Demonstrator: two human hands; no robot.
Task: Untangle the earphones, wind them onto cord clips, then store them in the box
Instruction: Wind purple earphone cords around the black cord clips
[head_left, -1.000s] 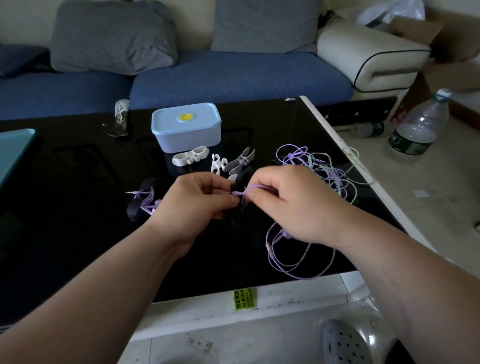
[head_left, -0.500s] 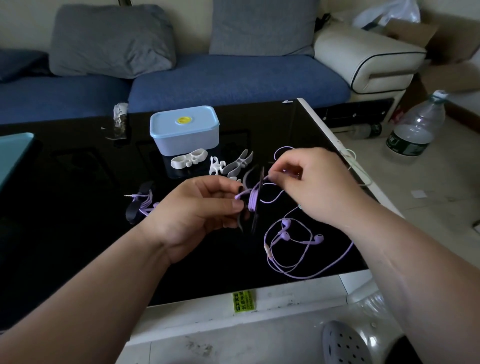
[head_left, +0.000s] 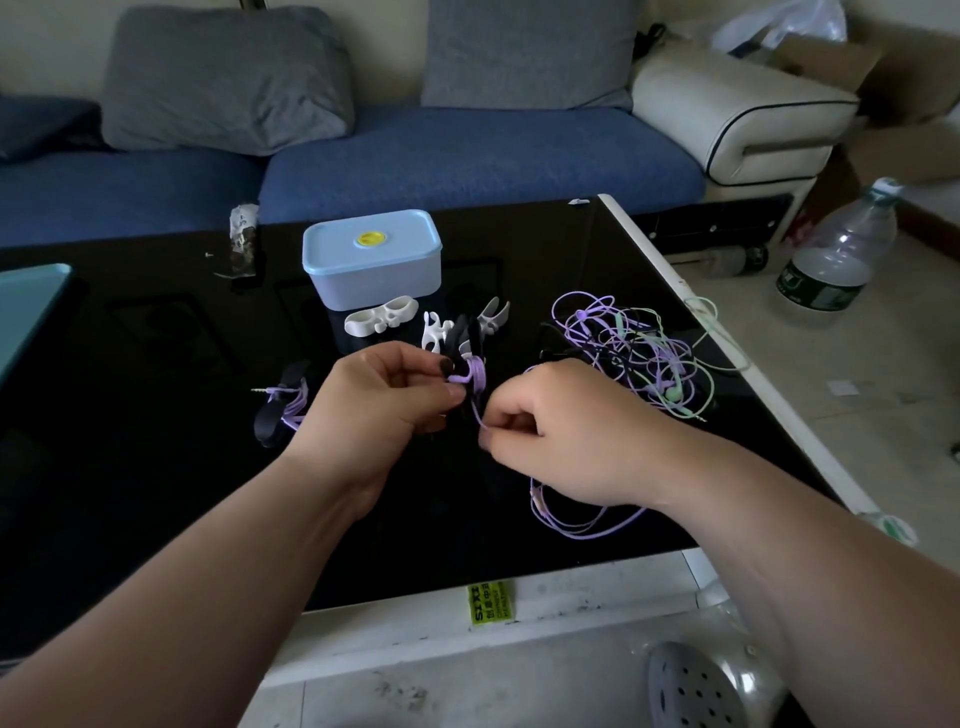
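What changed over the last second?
Right hand, pinching the purple cord, swung from beyond the black clip down to its near side, as if laying another turn. Left hand kept gripping the clip. Box, white clips and tangle stayed put.

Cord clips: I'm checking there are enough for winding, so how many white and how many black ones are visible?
White plastic cord clips: 3
Black cord clips: 2, one lying wound with purple earphone cord, one in the left hand
Total: 5
More black ones may blend into the black table.
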